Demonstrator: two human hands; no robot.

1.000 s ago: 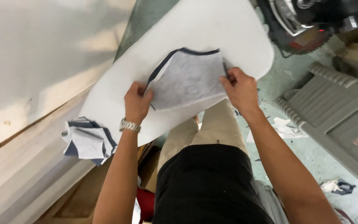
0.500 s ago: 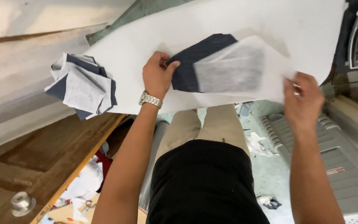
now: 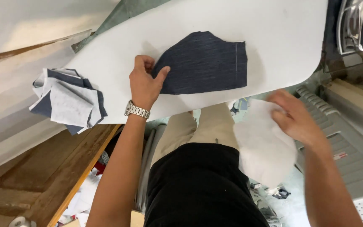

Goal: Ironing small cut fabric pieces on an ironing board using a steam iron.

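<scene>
A dark navy fabric piece [image 3: 204, 63] lies flat on the white padded board [image 3: 274, 46]. My left hand [image 3: 144, 82], with a metal watch on the wrist, presses on the piece's left edge. My right hand [image 3: 297, 117] is off the board at the lower right, blurred by motion, holding a white fabric piece [image 3: 263, 147] over my lap.
A stack of navy and grey cut fabric pieces [image 3: 66, 101] sits at the board's left end. A wooden surface [image 3: 43, 176] lies below it. A grey plastic crate [image 3: 349, 138] is on the right, and a machine [image 3: 351, 25] stands at the top right.
The white layer has been peeled off the navy piece; my right hand pulled it off the board, down to the right. My left hand stays on the navy piece.
</scene>
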